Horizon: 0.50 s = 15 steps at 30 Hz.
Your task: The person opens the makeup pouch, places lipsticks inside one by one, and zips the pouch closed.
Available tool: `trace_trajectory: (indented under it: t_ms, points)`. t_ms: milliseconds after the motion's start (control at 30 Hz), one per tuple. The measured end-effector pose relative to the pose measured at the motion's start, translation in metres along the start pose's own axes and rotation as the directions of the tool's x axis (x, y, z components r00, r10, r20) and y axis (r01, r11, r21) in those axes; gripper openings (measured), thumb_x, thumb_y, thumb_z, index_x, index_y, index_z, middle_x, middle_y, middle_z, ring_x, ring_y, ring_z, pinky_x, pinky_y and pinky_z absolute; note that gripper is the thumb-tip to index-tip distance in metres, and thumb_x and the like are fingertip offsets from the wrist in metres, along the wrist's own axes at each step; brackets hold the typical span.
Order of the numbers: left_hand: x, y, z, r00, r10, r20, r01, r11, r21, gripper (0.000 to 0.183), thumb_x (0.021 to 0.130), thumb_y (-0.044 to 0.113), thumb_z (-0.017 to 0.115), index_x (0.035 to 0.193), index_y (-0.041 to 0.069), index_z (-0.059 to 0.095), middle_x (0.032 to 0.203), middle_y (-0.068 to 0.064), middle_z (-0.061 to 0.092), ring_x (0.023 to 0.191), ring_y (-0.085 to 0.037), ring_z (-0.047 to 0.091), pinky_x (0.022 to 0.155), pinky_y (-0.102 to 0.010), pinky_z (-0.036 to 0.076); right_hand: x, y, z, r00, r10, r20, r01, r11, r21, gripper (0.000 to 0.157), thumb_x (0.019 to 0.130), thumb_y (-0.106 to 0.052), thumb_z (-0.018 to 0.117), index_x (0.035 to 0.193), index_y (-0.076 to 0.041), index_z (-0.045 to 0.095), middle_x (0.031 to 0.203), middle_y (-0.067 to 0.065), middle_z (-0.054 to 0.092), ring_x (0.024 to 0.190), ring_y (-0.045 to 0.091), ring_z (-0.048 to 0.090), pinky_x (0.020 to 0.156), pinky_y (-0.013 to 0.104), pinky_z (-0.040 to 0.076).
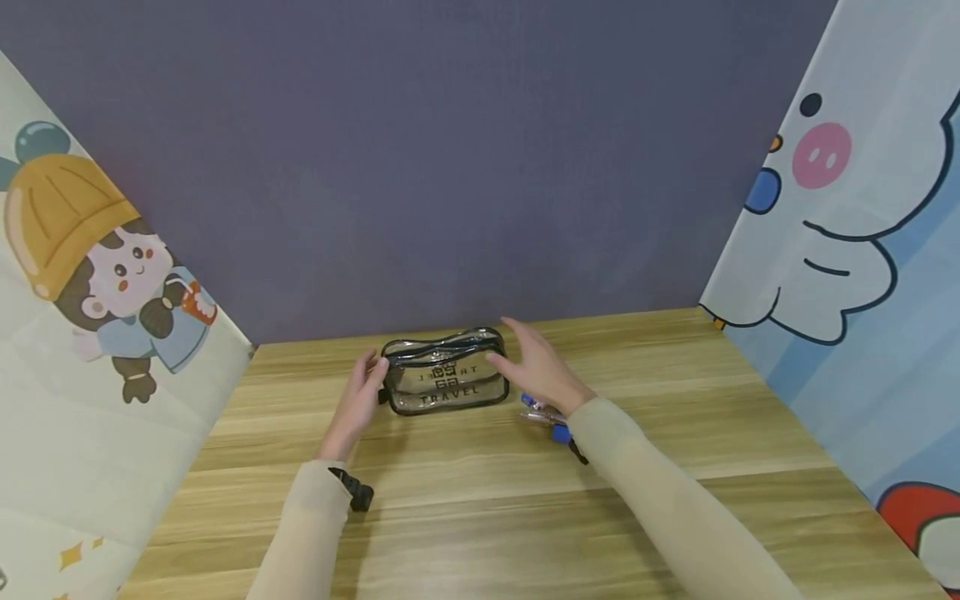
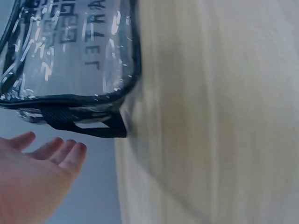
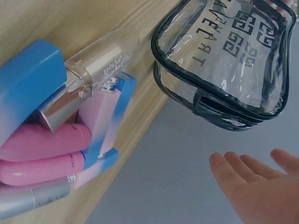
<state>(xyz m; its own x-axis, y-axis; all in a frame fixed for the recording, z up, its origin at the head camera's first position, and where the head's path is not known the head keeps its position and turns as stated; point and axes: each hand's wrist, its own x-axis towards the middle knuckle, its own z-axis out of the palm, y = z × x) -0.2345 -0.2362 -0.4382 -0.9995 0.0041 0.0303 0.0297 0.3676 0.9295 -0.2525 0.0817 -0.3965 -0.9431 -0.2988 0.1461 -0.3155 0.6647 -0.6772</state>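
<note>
A clear toiletry pouch [image 1: 447, 385] with black edging and the word TRAVEL stands upright near the table's back edge. My left hand [image 1: 356, 410] is beside its left end, fingers loosely bent and the thumb at the top corner. In the left wrist view, a black strap loop [image 2: 88, 129] hangs off that end, with a gap between it and my fingertips. My right hand [image 1: 542, 368] is spread at the other end, thumb over the top right corner. The right wrist view shows those fingers [image 3: 238, 170] extended, apart from the pouch, holding nothing.
Partly under my right forearm lie cosmetics: a shiny gold bottle [image 3: 96, 67], pink tubes [image 3: 44, 142], a silver tube [image 3: 35, 198] and blue-and-pink boxes [image 3: 28, 84]. A grey-purple panel [image 1: 465, 167] rises behind the wooden table [image 1: 450, 517]. Cartoon-printed sheets [image 1: 67, 433] flank both sides.
</note>
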Motion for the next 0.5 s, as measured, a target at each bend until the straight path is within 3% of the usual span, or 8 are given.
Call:
trace_trajectory:
  t_ms: [200,367,500]
  points:
    - [0.002,-0.004,-0.002,0.996,-0.043,0.077,0.05,0.995,-0.082,0.078,0.105,0.038,0.05,0.163,0.007,0.008,0.167,-0.024,0.011,0.152,-0.042,0.015,0.123,-0.054,0.018,0.005,0.004,0.005,1.0,0.012,0.0,-0.012,0.998,0.056,0.077,0.1,-0.047,0.059,0.162,-0.015,0.025,0.166,0.013,0.026,0.15,0.036,0.027,0.12,0.059,0.023]
    - [0.006,-0.014,0.0,0.995,-0.046,0.092,0.049,0.998,-0.029,0.095,0.097,0.04,0.067,0.164,0.012,0.004,0.166,-0.024,0.011,0.151,-0.043,0.018,0.121,-0.056,0.023,0.007,0.007,0.008,1.0,0.01,0.012,-0.011,0.998,0.068,0.078,0.1,-0.048,0.059,0.162,-0.014,0.025,0.166,0.013,0.025,0.149,0.037,0.028,0.12,0.058,0.023]
    - [0.011,-0.022,0.003,0.994,-0.056,0.09,0.054,0.998,0.025,0.105,0.09,0.042,0.076,0.164,0.011,0.008,0.164,-0.024,0.02,0.15,-0.042,0.023,0.12,-0.056,0.025,0.008,0.006,0.011,1.0,0.008,0.023,-0.01,0.995,0.099,0.078,0.099,-0.049,0.059,0.161,-0.015,0.026,0.165,0.013,0.026,0.148,0.038,0.03,0.119,0.059,0.026]
